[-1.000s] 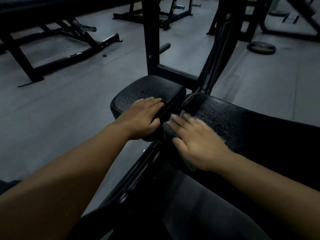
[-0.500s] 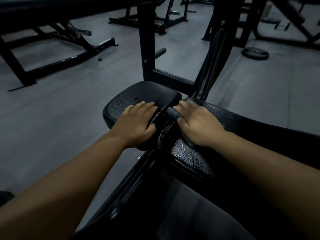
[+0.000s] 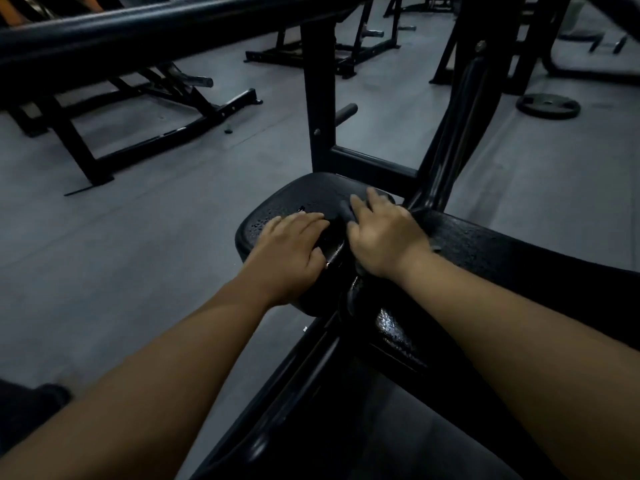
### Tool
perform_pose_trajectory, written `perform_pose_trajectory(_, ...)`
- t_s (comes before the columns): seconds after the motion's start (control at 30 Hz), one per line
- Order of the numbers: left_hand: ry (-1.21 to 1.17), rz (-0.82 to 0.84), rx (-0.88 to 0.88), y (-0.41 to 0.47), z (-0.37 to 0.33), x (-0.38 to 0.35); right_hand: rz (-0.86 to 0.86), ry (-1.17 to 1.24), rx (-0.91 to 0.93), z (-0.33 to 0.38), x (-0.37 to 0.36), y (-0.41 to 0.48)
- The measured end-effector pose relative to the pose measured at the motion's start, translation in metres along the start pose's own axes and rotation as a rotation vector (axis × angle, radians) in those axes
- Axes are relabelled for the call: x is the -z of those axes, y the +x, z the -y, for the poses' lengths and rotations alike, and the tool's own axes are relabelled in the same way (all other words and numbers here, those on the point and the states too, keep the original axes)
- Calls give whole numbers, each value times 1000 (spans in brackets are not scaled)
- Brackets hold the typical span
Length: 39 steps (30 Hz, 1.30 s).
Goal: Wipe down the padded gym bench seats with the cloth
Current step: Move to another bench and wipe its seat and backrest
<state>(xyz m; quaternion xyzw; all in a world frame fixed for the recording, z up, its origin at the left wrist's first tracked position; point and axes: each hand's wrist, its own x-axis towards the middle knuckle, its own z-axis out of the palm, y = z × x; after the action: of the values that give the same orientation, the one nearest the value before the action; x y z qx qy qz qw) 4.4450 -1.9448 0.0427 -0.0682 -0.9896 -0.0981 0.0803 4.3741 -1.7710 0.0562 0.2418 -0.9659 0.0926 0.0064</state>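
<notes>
A small black padded seat (image 3: 298,197) dotted with droplets sits at centre, with the long black back pad (image 3: 512,251) running off to the right. My left hand (image 3: 291,251) lies flat on the small seat's near edge, fingers straight. My right hand (image 3: 384,233) presses a dark grey cloth (image 3: 344,210) onto the small seat's right side, across the gap between the two pads. Most of the cloth is hidden under the hand; a fold shows beside the fingers and a corner (image 3: 435,244) behind the wrist.
The bench's black upright post (image 3: 317,98) and slanted frame (image 3: 460,109) rise just behind the pads. A thick black bar (image 3: 138,32) crosses the top left. Other bench frames (image 3: 149,126) stand on the grey floor, and a weight plate (image 3: 547,105) lies at right.
My right hand has slid the cloth forward and left, off the long pad's end onto the small seat. My left hand has stayed on the seat's near edge.
</notes>
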Motion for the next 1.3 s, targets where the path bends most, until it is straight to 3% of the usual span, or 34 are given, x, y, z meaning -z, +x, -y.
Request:
perform_pose_trajectory(0.13, -84, -40, -15, -2, 5, 0, 30, 72, 147, 34, -13, -7)
perform_pose_trajectory(0.23, -107, -63, 12, 2, 7, 2, 73, 85, 259, 5, -2, -9)
perform_pose_trajectory(0.43, -102, -117, 8, 4, 7, 1, 42, -68, 156, 17, -8, 42)
perform_pose_trajectory(0.6, -11, -177, 88, -10, 8, 0, 152, -14, 379, 1, 2, 14)
perform_pose_trajectory(0.7, 58, -156, 153, -24, 16, -1, 111, -121, 331, -6, 5, 44)
perform_pose_trajectory(0.8, 83, -89, 218, -22, 16, 5, 89, -143, 174, 32, -7, 68)
perform_pose_trajectory(0.97, 106, 8, 271, -20, 18, 0, 132, -21, 476, 23, 3, 30)
perform_pose_trajectory(1.07, 90, 0, 280, -18, 21, -5, 121, -120, 344, 13, 0, 69)
perform_pose_trajectory(1.17, 71, -9, 283, -18, 20, -5, 142, -128, 180, 49, -15, 92)
perform_pose_trajectory(1.3, 29, -27, 240, -24, 22, 6, 135, 18, 385, 52, -13, 60)
